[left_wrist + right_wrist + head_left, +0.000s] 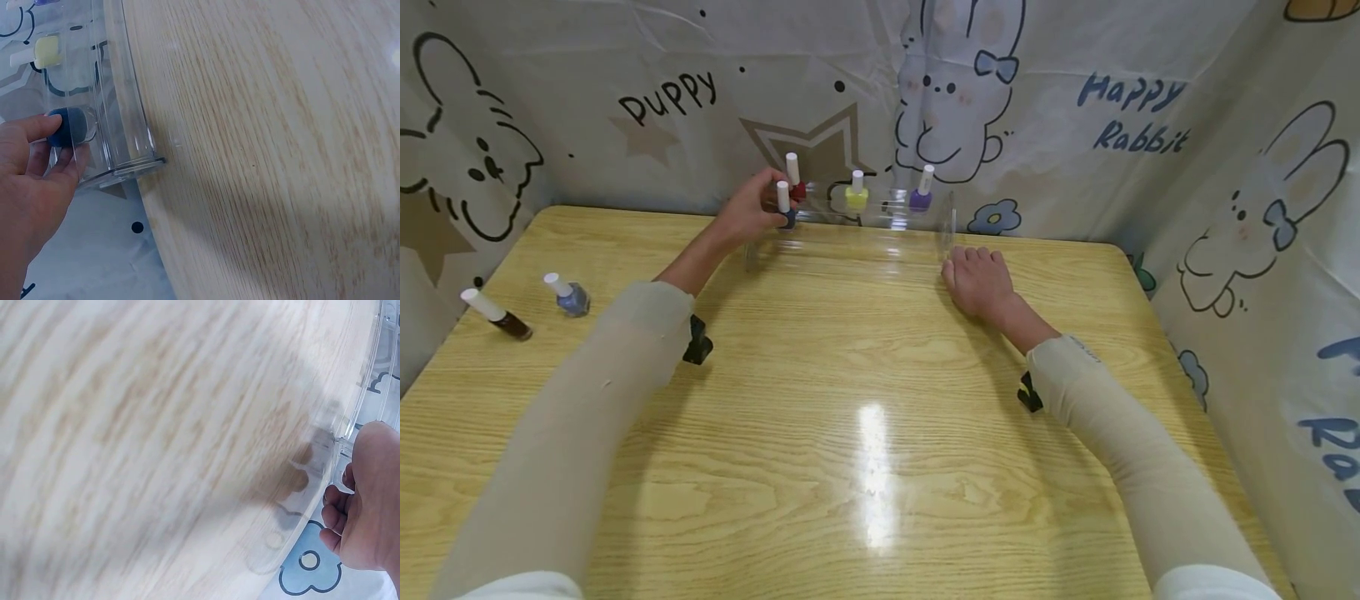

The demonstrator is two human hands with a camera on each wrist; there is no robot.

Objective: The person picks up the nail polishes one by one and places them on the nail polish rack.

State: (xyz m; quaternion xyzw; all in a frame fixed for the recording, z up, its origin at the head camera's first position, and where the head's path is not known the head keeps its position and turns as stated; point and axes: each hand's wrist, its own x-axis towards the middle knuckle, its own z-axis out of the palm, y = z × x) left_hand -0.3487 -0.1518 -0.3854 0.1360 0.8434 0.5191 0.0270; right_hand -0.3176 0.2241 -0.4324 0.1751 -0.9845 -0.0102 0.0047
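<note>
My left hand (747, 210) pinches a dark blue nail polish bottle (76, 127) with a white cap, at the left end of a clear stepped display rack (847, 243). In the left wrist view the thumb and fingers are on opposite sides of the bottle, its base behind the clear plastic. Behind it on the rack stand a red nail polish bottle (798, 191), a yellow one (856, 197) and a purple one (921, 199), all white-capped. My right hand (979, 282) rests by the rack's right end, fingers loosely curled, thumb side right at the rack's corner.
On the table's left side, a blue-grey nail polish bottle (573, 300) and a dark brown one (512, 325) lie tilted on their sides. The wooden table (820, 433) ends just behind the rack, where a printed cloth (700, 158) hangs.
</note>
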